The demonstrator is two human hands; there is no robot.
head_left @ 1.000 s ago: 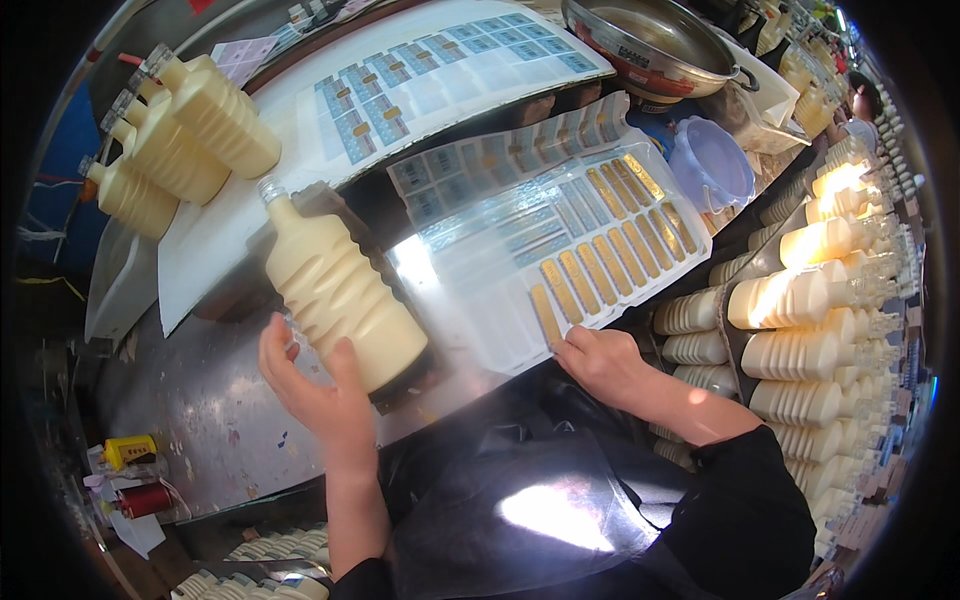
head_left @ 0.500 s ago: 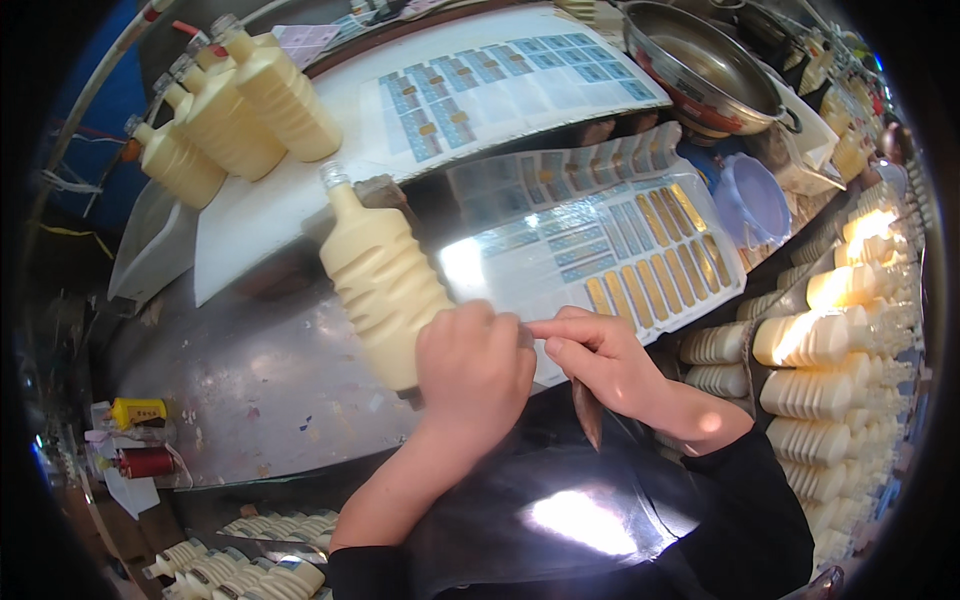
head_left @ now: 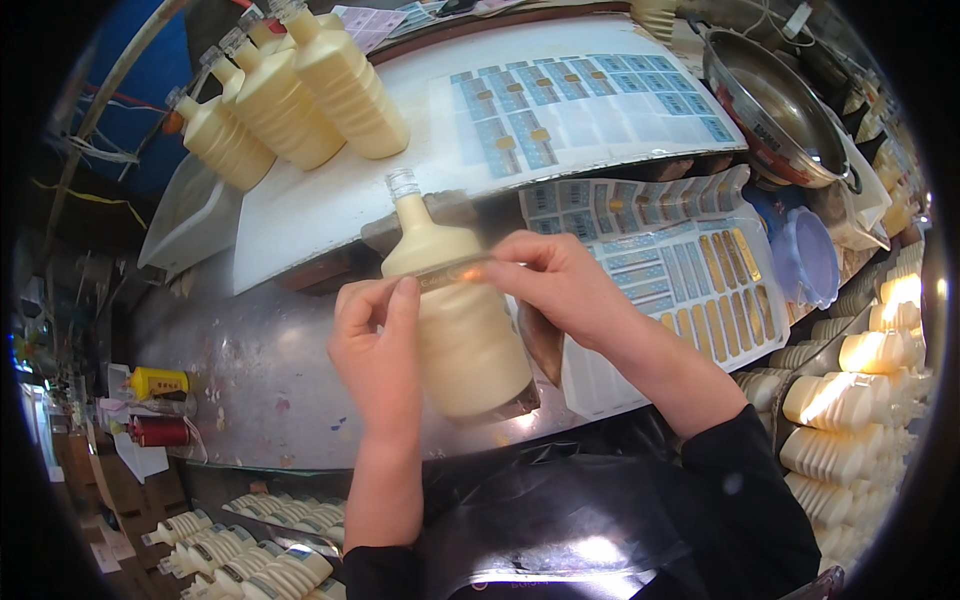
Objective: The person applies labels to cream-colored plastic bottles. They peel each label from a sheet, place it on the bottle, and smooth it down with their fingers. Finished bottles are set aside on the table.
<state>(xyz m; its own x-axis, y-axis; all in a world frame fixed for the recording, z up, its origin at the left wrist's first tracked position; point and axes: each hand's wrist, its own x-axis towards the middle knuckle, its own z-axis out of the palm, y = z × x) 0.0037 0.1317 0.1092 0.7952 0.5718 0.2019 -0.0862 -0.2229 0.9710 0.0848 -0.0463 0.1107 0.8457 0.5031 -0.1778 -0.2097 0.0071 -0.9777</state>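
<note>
A cream-coloured bottle [head_left: 468, 365] with a clear neck and ribbed sides rests on the grey table, its neck pointing away from me. Across its upper body runs a narrow gold strip label [head_left: 440, 274]. One end of that label is pinched between the thumb and fingers of my left hand [head_left: 376, 335]. The other end is in the fingertips of my right hand [head_left: 560, 285]. Below my right hand hangs a flat, pointed brown tool [head_left: 541, 345], its upper end hidden by the hand. Right of the bottle lies a sheet of blue and gold labels [head_left: 655, 345].
Several cream bottles [head_left: 350, 100] stand on a white board [head_left: 300, 215] at the far left. More label sheets [head_left: 590, 100] lie at the back. A metal pan [head_left: 715, 55] and a purple basin [head_left: 806, 258] sit at the right. Stacked bottles [head_left: 815, 450] fill the right side; thread spools [head_left: 158, 383] are at the left.
My left hand has left the bottle's side and now holds one label end. Both hands have moved up over the bottle, stretching the gold label across it. The head view has shifted.
</note>
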